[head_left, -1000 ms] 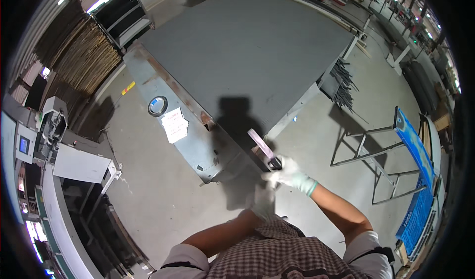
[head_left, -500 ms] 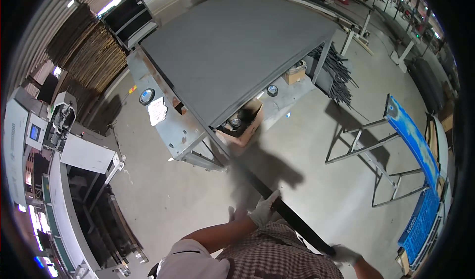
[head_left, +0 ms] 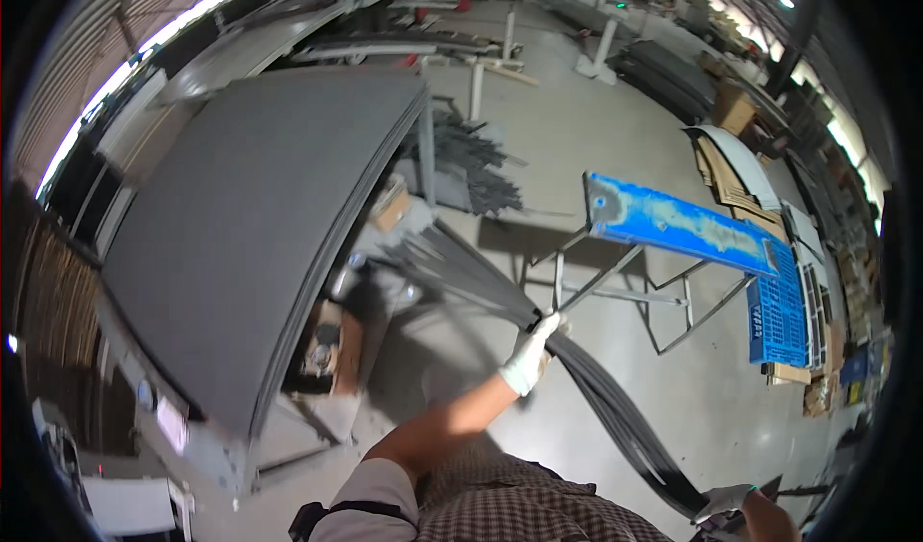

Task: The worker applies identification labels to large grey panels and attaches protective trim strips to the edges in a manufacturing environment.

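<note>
A long bundle of thin dark grey strips (head_left: 615,400) runs slantwise across the space in front of me. Around its middle, my gloved left hand (head_left: 531,355) is closed. The far part of the bundle fans out and is blurred, reaching toward the lower shelf of the table. Near the other end, at the lower right, my gloved right hand (head_left: 726,504) grips the strips; its fingers are partly hidden. Between the two hands the strips sag and bend a little.
A table with a large dark grey sheet (head_left: 260,186) stands at left, with an open carton (head_left: 348,350) below. More dark strips (head_left: 471,162) lie beyond its corner. To the right is a metal-legged rack with a blue top (head_left: 673,230), beside a blue plastic pallet (head_left: 777,316).
My view has turned to the right, so the table now sits at left and the blue-topped rack is nearer the middle. The bundle, compact before, now shows its strips fanned out; both hands still hold it.
</note>
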Demonstrator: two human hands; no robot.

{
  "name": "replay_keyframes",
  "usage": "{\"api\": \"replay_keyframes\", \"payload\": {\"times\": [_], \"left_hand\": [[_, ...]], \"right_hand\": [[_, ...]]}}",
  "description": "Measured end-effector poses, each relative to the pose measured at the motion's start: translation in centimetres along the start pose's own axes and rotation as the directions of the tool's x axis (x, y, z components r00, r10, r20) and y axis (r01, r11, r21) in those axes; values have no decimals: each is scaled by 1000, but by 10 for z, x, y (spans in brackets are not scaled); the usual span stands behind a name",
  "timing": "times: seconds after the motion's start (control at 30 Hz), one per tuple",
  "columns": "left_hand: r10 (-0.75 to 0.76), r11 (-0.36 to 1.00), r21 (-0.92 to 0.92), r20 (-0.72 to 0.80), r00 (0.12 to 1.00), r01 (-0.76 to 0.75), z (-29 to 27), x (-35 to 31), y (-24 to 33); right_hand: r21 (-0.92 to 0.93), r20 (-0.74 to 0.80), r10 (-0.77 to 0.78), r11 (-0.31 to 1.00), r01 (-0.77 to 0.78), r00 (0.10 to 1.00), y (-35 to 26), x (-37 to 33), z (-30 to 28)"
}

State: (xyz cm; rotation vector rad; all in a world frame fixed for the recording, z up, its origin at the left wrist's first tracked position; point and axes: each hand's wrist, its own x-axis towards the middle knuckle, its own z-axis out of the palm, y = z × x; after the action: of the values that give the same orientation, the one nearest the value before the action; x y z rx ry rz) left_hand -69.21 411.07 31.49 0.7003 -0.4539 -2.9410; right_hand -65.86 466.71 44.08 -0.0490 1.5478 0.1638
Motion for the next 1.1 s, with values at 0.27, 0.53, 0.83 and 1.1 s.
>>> {"api": "replay_keyframes", "payload": {"times": [0.27, 0.53, 0.83, 1.1], "left_hand": [[-178, 959, 258, 216, 960, 119, 136, 229, 151], [-162, 931, 355, 187, 969, 87, 165, 444, 299], [637, 26, 795, 454, 622, -607, 164, 455, 582], [529, -664, 733, 601, 599, -150, 51, 318, 637]], "right_hand": [[708, -429, -19, 613, 349, 903, -210, -161, -79], [613, -590, -182, 532, 584, 786, -277, -155, -266], [51, -822, -555, 150, 987, 127, -571, -40, -735], [47, -287, -905, 315, 948, 314, -798, -84, -713]]}}
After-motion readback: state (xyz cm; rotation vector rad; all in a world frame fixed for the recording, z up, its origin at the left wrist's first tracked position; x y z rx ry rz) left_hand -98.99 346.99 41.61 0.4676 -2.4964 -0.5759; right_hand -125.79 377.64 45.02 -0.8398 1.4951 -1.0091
